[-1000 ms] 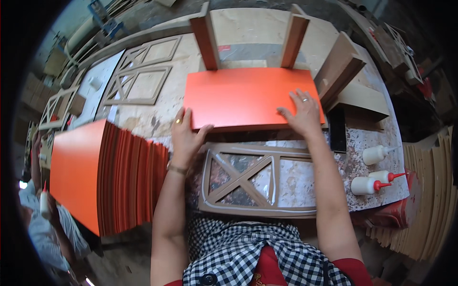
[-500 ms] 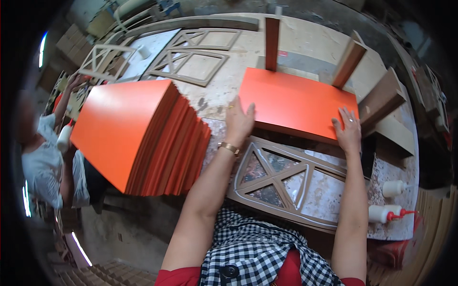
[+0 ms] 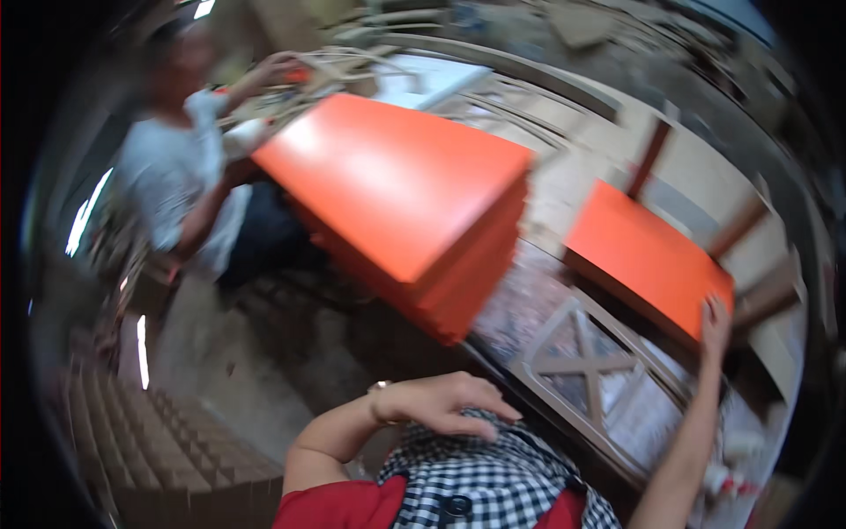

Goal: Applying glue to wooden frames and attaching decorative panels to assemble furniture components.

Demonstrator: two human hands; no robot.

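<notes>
My right hand (image 3: 716, 328) rests at the right end of an orange panel (image 3: 654, 262), fingers lying along its top edge; motion blurs them a little. This panel lies on top of a stack or box with dark sides, whose layers cannot be made out. My left hand (image 3: 454, 404) is in the air close to my checked apron, holding nothing, thumb and fingers apart. Between the hands, nearer to me, a brown wooden lattice frame (image 3: 589, 370) with crossed bars and a curved end lies on the table. A tall stack of orange panels (image 3: 397, 181) stands left of it.
Wooden pieces (image 3: 650, 159) stand upright behind the orange panel. White glue bottles (image 3: 731, 480) with red tips lie at the near right, blurred. A co-worker in a light shirt (image 3: 172, 172) sits beyond the tall stack. Stepped wooden pieces (image 3: 167, 428) fill the lower left.
My left hand has left the orange panel and pulled back toward my body. My right hand stays at the panel's right end. The whole view has swung left.
</notes>
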